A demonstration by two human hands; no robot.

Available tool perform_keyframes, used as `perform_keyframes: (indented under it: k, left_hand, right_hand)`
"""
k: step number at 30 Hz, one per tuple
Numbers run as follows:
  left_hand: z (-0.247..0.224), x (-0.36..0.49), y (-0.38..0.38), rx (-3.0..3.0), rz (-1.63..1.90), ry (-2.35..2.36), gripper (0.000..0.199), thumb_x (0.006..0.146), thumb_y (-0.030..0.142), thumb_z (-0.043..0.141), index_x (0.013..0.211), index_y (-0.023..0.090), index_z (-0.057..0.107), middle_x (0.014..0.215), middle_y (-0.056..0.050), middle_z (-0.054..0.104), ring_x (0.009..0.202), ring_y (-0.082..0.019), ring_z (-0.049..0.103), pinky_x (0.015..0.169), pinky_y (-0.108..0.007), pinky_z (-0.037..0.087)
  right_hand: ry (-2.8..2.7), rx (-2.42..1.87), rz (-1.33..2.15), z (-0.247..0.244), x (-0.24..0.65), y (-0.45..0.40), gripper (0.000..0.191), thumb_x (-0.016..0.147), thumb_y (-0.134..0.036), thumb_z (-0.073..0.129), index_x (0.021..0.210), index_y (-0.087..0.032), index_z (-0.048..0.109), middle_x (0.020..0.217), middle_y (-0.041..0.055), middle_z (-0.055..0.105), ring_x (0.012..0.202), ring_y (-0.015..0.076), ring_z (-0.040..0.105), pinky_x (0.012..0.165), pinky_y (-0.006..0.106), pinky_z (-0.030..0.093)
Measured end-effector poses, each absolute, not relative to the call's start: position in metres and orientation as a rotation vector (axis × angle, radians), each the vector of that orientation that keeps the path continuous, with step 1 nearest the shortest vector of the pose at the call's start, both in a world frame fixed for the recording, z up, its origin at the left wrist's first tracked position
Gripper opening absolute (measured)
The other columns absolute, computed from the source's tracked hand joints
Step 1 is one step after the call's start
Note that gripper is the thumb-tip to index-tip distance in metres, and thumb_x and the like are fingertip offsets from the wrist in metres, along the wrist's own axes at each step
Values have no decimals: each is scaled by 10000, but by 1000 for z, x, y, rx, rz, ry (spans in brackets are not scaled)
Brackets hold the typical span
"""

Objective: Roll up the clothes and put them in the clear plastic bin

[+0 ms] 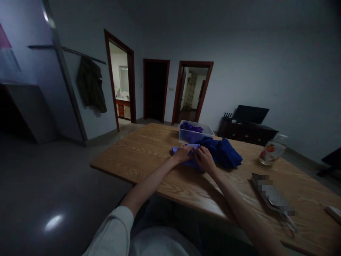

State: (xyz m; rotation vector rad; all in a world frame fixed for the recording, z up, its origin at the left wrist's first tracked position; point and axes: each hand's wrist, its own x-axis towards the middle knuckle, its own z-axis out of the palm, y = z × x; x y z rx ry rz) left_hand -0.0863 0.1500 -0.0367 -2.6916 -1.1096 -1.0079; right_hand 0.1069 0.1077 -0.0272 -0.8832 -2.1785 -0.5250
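My left hand (183,153) is on a light purple-blue cloth (193,163) lying on the wooden table, its fingers bent onto the fabric. Close beside it, my right hand (205,159) has its fingers curled on the same cloth, near the other hand's fingertips. Both hands cover part of the cloth, so its full shape is hidden. To the right lies a crumpled dark blue cloth (227,153). Just behind the hands stands a clear plastic bin (186,136) with dark purple fabric (193,127) in it.
On the right of the table (133,153) are a clear bottle with fruit pictures (271,153), a blurred-out packet (274,195) and a white object (334,212) at the edge. A low dark cabinet (247,131) with a screen stands by the far wall.
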Motion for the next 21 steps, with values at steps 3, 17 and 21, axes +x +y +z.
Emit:
perform_keyframes:
  k: [3, 17, 21]
  left_hand:
    - [-38, -88, 153, -2694, -936, -1046, 251, 942, 216, 635, 1176, 201, 723, 1171, -82, 723, 1075, -240, 666, 1035, -373, 450]
    - [-35, -92, 156, -2537, -1015, -1183, 212, 972, 341, 635, 1042, 198, 774, 1056, -79, 726, 1027, -237, 659, 1001, -379, 477]
    - [-35, -91, 152, -2582, -1070, -1110, 237, 973, 376, 641, 1094, 196, 736, 1119, -77, 715, 1050, -242, 659, 993, -376, 485]
  right_hand:
    - [-2207, -830, -504, -27, 102, 105, 190, 1047, -224, 464, 1127, -195, 634, 1089, 125, 609, 1026, 275, 560, 939, 422, 486]
    - [-2057, -998, -605, -39, 111, 118, 222, 1060, -256, 454, 1224, -165, 572, 1114, 139, 639, 1036, 297, 579, 917, 427, 478]
    - [-2058, -987, -568, -37, 112, 118, 198, 1072, -224, 415, 1158, -181, 588, 1057, 114, 648, 1002, 281, 583, 898, 411, 472]
